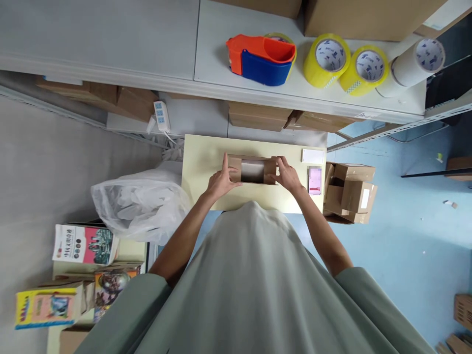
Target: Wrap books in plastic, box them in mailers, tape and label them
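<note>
A small cardboard box lies on the pale yellow table in front of me, its top partly open. Short brown end flaps fold inward at both ends, and between them shows a greyish-white surface that I cannot identify. My left hand grips the left end, with its thumb along the near edge and fingers reaching over the flap. At the right end, my right hand holds the box with bent fingers on the flap and rim.
A phone and a white card-like item lie on the table's right. Above stand an orange-blue tape dispenser and yellow tape rolls. A plastic bag and books are left; cartons are right.
</note>
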`<control>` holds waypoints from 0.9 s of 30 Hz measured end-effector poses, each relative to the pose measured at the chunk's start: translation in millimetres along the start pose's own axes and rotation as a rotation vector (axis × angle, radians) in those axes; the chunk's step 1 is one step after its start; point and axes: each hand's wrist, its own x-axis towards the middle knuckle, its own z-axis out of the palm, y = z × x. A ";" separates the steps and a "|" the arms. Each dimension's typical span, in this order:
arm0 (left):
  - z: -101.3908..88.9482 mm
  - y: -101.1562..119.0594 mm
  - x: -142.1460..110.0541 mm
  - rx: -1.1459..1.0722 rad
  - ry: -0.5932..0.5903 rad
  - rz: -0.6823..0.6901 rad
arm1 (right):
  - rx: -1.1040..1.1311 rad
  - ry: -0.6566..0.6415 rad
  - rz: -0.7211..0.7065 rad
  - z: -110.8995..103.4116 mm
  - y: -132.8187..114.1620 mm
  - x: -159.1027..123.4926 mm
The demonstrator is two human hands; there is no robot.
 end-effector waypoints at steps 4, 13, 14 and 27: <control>2.2 -7.5 -0.8 -0.076 0.026 -0.025 | 0.275 -0.011 -0.058 -2.9 10.6 -14.2; 12.0 -19.8 16.0 -0.012 0.191 0.011 | 0.088 0.035 0.009 11.9 3.6 -18.0; 13.0 -21.3 19.3 -0.001 0.191 0.030 | 0.057 0.046 0.011 16.0 2.0 -17.1; 42.1 -54.4 31.9 -0.420 0.273 0.048 | 0.637 0.321 0.194 55.6 -6.2 -27.9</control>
